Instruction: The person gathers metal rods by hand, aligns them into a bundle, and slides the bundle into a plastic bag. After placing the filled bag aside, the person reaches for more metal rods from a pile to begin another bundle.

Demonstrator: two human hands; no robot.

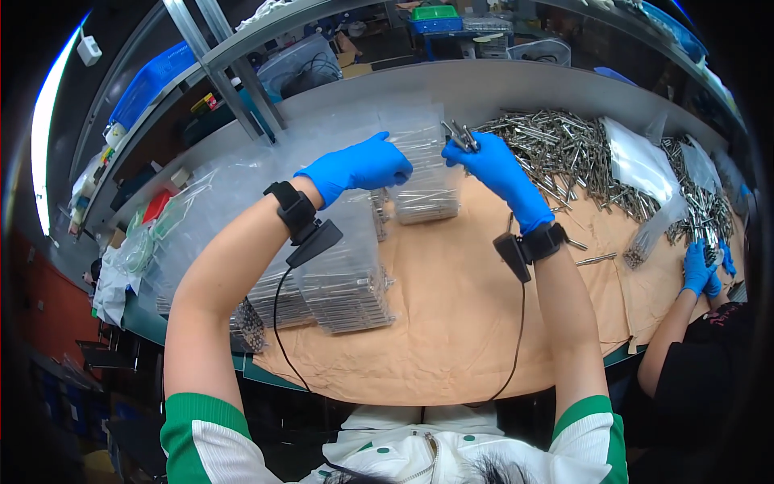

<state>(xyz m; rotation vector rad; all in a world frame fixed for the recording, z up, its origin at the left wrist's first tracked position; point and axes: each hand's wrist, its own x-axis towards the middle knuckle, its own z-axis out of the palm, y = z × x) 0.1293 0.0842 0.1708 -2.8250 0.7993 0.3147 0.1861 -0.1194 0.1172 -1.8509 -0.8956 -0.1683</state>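
Note:
My right hand [497,173], in a blue glove, is closed around a small bundle of short metal rods [460,135] whose ends stick out past the fingers. My left hand [360,168], also gloved in blue, has its fingers curled beside a stack of clear plastic bags filled with rods [427,205]. Whatever those fingers hold, if anything, is hidden. Nearer to me on the left stands another stack of filled bags [343,302]. A large heap of loose metal rods [544,145] lies just beyond my right hand.
Brown paper [451,323] covers the table. Clear plastic bags [637,161] lie over the heap at right, and a few stray rods [597,259] lie near my right forearm. At far right, a co-worker's gloved hands [698,270] hold rods. A metal shelf frame [230,68] rises at left.

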